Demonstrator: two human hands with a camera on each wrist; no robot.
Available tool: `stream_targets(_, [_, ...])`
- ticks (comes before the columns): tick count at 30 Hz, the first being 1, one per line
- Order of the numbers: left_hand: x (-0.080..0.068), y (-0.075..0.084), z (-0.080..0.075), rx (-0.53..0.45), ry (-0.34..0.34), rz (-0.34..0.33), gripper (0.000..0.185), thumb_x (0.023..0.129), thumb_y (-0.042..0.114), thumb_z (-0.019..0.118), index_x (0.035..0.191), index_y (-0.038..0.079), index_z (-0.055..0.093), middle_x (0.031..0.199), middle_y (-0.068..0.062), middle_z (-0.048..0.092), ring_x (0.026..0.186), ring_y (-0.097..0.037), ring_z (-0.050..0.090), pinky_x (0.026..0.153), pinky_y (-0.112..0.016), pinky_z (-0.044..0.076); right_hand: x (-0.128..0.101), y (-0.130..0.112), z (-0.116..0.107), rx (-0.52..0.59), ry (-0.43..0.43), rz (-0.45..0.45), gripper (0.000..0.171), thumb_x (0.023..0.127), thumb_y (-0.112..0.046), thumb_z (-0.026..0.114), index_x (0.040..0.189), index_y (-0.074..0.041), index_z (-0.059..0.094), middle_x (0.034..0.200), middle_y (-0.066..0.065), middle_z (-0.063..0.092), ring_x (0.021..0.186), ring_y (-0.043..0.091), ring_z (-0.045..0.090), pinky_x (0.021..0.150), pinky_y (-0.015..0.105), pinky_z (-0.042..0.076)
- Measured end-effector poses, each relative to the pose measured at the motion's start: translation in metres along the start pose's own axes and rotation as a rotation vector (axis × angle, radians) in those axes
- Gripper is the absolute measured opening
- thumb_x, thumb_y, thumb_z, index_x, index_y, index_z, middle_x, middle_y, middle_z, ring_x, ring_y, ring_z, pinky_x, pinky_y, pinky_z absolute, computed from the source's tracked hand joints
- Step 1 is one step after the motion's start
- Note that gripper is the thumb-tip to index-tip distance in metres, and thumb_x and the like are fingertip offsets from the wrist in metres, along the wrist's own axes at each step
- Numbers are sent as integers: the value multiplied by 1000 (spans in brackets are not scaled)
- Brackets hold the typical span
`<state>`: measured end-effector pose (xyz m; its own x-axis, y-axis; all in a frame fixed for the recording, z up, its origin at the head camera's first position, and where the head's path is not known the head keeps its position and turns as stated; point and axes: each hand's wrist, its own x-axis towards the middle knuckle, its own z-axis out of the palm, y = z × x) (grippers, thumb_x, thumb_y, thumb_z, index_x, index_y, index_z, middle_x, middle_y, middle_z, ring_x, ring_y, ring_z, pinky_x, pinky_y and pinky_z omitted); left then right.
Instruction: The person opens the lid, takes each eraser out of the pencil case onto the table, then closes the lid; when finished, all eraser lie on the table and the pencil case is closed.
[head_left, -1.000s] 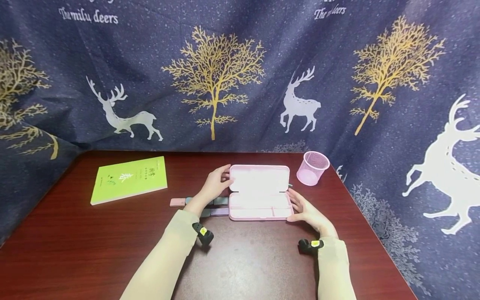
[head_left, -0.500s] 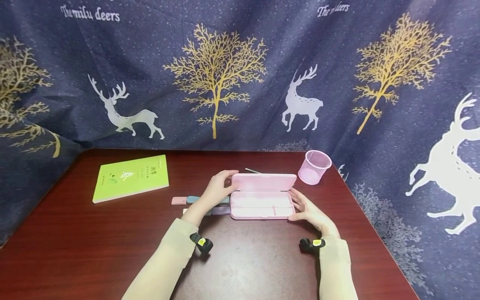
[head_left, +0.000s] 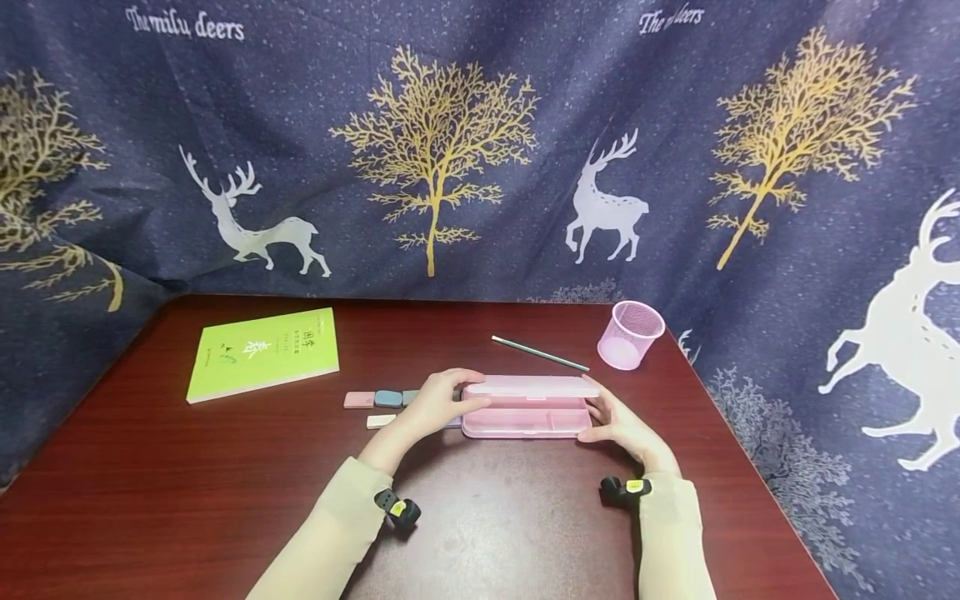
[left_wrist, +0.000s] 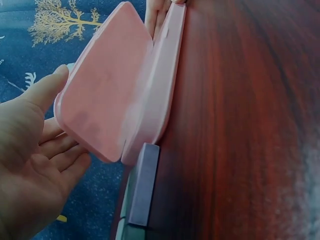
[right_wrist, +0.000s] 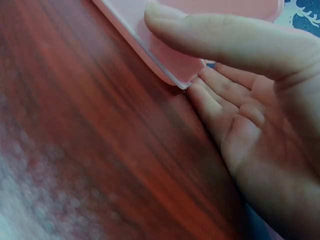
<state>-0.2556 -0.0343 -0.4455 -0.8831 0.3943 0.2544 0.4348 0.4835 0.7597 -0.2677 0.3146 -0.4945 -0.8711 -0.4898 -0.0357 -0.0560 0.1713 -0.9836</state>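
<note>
A pink pencil case (head_left: 510, 432) lies on the table with its hinged lid (head_left: 532, 386) partly lowered over the compartments. My left hand (head_left: 433, 407) pinches the lid's left end, thumb on the near edge and fingers behind, as the left wrist view shows. At the opposite end my right hand (head_left: 624, 427) grips the base, its thumb (right_wrist: 200, 32) against the front wall and its fingers round the end. A row of small coloured blocks runs left from the case, among them a pink block (head_left: 359, 400), a blue block (head_left: 388, 398) and a purple block (left_wrist: 144, 185).
Behind the case lies a thin green pencil (head_left: 540, 353). A pink mesh pen holder (head_left: 630, 336) stands at the back right. A green book (head_left: 262, 354) lies at the back left. Beside the left wrist is a white block (head_left: 381, 422). A patterned cloth (head_left: 480, 150) hangs behind the table.
The left hand has swung the lid from lying fully back to partly over the base. The pencil behind now shows. The right hand has stayed at its end.
</note>
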Motion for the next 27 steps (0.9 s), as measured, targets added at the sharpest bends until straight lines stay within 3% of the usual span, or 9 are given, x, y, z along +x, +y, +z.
stream_targets(3, [-2,-3,0,-1,-17,10,40,89,24,72,121,0,66,122,-15,68,119,-30,61,102,-44,48,-2,-2,0,-14,16,25,106,78,3,75,156,-2,3,160,30,6,143,54,13,104,16,39])
stream_targets(6, [-4,-6,0,10,-30,9,40,90,23,69,123,0,65,125,-16,66,122,-31,59,105,-46,46,-4,-3,0,-42,40,43,103,80,-4,76,156,-4,6,162,24,-1,144,53,10,118,38,26])
stream_targets(9, [-5,-8,-1,-1,-40,-4,41,89,23,70,123,0,65,127,-16,65,124,-32,57,107,-46,44,-4,-4,0,-73,51,30,96,84,-9,73,156,-3,9,163,23,-2,145,51,10,118,57,11])
stream_targets(10, [-5,-9,-1,2,-41,-3,42,89,23,71,123,-1,65,126,-16,65,124,-32,58,106,-46,45,-4,-4,0,-91,52,24,93,86,-9,71,156,-2,10,162,24,-1,144,50,18,118,56,17])
stream_targets(12, [-6,-10,-2,1,-47,-7,44,87,22,74,123,-2,65,127,-17,65,124,-33,57,107,-46,44,-4,-4,0,-120,53,12,87,90,-10,66,155,-1,11,162,25,1,142,47,25,117,43,29])
stream_targets(15, [-6,-12,-1,3,-65,-24,51,84,23,77,126,-3,62,130,-17,63,127,-33,55,109,-47,42,-4,-4,-1,-126,56,5,81,93,-11,62,155,0,12,162,26,3,144,43,22,105,13,34])
stream_targets(17, [-6,-13,-1,4,-81,-45,58,83,25,78,130,-3,59,134,-18,60,130,-33,53,110,-47,40,-4,-4,-1,-110,53,-2,80,93,-10,62,155,0,12,162,26,3,148,43,8,100,3,29])
stream_targets(19, [-6,-15,1,1,-94,-70,64,82,27,79,133,-3,56,138,-18,57,133,-33,50,112,-48,38,-4,-4,-1,-94,50,-4,82,93,-11,62,155,0,11,162,26,3,149,42,-2,99,-1,24])
stream_targets(27, [-6,-20,5,20,-130,-81,77,77,23,82,139,-7,47,145,-22,48,137,-36,43,114,-49,34,-4,-5,1,-44,35,5,91,87,-8,69,156,-4,10,162,24,6,148,45,3,98,3,31])
